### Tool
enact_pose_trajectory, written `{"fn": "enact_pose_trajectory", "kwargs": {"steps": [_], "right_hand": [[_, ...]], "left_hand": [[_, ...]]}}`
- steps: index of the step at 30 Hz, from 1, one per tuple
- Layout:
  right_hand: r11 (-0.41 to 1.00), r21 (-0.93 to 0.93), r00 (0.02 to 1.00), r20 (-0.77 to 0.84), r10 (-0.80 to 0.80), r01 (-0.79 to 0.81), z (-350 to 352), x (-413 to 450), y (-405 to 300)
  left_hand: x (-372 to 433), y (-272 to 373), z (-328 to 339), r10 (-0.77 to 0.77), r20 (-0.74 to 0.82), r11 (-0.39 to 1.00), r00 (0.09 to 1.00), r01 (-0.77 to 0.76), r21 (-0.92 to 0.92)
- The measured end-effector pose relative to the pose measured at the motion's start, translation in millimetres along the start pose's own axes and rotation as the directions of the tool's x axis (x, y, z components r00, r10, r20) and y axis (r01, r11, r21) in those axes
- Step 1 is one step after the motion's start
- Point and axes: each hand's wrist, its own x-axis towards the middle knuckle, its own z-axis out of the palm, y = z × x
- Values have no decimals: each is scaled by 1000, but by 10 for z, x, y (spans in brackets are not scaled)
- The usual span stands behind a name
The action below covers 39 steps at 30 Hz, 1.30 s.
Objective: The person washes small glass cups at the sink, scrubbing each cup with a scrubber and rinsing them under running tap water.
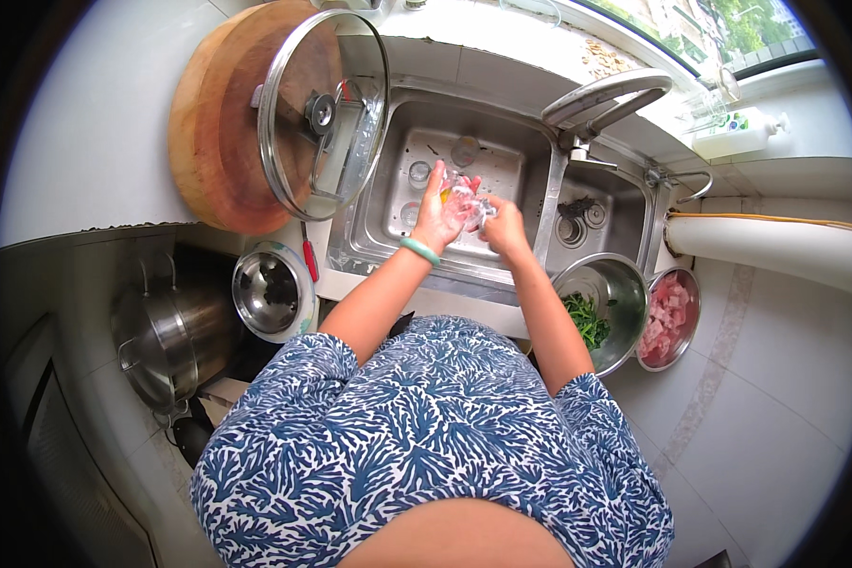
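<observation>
My left hand [441, 213], below a pale green bangle, holds a small clear glass [459, 202] over the large basin of the stainless steel sink [518, 174]. White foam coats the glass and my fingers. The fingers of my right hand [505, 226] are closed on a small grey-white thing [485, 207] at the near end of the glass; blur hides what it is. On the basin floor stand a clear glass cup [419, 173], a second glass [410, 213] and a round clear item [465, 150], with dark scraps around them.
A glass lid [380, 135] leans by thick round chopping boards [216, 135] at left. A red-handled knife [309, 260] lies near a steel bowl [264, 287]. The faucet [610, 103] arches behind. Bowls of leafy greens [586, 319] and cut meat [664, 319] stand right.
</observation>
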Motion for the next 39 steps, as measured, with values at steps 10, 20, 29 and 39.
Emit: {"fn": "enact_pose_trajectory", "kwargs": {"steps": [10, 20, 29, 39], "right_hand": [[836, -475, 915, -138, -379, 275, -606, -109, -952], [913, -354, 956, -132, -263, 202, -564, -817, -1007], [900, -350, 950, -75, -304, 261, -340, -873, -1207], [863, -405, 936, -47, -348, 300, -296, -885, -1270]], "left_hand": [[608, 546, -395, -304, -431, 937, 850, 186, -295], [771, 1011, -676, -341, -683, 940, 646, 238, -245], [425, 1037, -978, 164, -425, 704, 890, 197, 683], [-257, 673, -1024, -186, 430, -615, 884, -446, 651]]}}
